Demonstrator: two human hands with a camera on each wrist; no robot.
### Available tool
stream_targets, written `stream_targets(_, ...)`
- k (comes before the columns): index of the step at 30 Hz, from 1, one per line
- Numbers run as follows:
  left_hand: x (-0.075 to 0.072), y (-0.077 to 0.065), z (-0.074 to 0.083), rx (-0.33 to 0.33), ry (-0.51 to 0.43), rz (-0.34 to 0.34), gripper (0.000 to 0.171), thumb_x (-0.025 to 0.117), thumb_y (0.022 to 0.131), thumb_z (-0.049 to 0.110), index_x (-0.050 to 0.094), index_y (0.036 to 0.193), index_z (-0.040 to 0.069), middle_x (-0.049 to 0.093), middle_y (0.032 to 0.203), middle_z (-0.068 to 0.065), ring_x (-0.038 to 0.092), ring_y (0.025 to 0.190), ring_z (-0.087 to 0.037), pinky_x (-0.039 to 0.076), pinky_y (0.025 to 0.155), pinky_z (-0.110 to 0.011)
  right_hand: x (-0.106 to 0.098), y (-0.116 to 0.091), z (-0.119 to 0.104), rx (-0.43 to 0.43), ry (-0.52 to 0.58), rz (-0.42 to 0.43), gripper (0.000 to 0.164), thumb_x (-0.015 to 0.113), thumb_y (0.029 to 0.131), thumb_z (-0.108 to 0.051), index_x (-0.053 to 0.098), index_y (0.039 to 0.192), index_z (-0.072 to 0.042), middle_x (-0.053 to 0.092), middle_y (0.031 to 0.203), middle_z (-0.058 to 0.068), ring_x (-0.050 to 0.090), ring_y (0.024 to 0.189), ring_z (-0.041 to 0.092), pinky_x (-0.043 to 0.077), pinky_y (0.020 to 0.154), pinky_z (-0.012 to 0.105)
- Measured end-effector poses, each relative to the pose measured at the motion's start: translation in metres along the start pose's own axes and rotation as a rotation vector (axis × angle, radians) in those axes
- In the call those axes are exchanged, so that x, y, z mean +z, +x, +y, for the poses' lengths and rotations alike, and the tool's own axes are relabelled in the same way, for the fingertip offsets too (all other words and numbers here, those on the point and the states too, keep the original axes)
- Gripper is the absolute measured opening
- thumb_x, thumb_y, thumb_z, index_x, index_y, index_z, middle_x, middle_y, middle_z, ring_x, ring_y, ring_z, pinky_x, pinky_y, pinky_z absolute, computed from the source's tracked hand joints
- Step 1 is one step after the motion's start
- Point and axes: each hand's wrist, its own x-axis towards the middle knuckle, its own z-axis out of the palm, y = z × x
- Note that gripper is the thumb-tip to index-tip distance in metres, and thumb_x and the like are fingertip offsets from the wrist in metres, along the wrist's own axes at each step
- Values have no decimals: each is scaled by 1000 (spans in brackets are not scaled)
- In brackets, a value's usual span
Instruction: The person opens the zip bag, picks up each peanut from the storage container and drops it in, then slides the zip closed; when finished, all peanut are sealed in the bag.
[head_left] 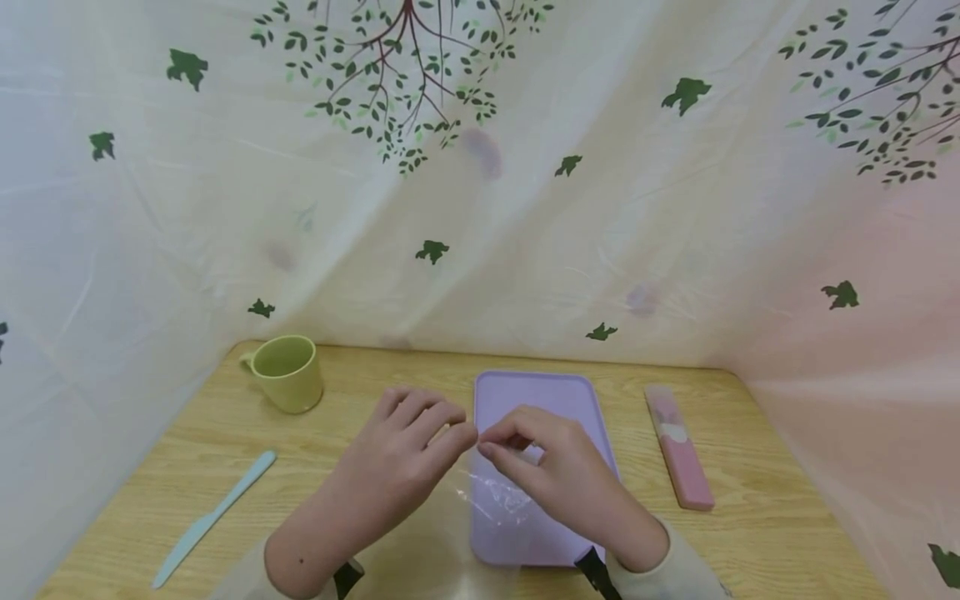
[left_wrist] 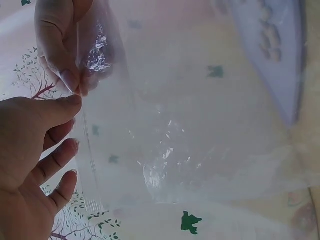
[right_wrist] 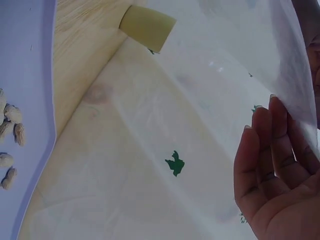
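A clear plastic zip bag hangs below both hands, its ridged top edge showing in the left wrist view. The thumb and finger of my left hand pinch that edge, while the other fingers stay loosely bent. Right beside it, my right hand also pinches the edge, with fingertips nearly touching the left ones. Behind the bag lies a lavender tray, partly covered by the right hand. Several unshelled peanuts lie on the tray; the head view hides them behind the hand and bag.
At the back left of the wooden table stands a green mug. A light blue knife lies at the front left. To the tray's right is a slim pink case. A leaf-patterned curtain encloses the table.
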Motion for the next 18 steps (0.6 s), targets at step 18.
stream_targets(18,-13,4,15,69,132,-54,32,42,116,20,69,102,11,70,100,1,64,95,-16,53,81,-32,-8,-11,-11,95,73,-51,10,73,101,-14,79,101,-21,77,95,-11,67,83,0,61,72,24)
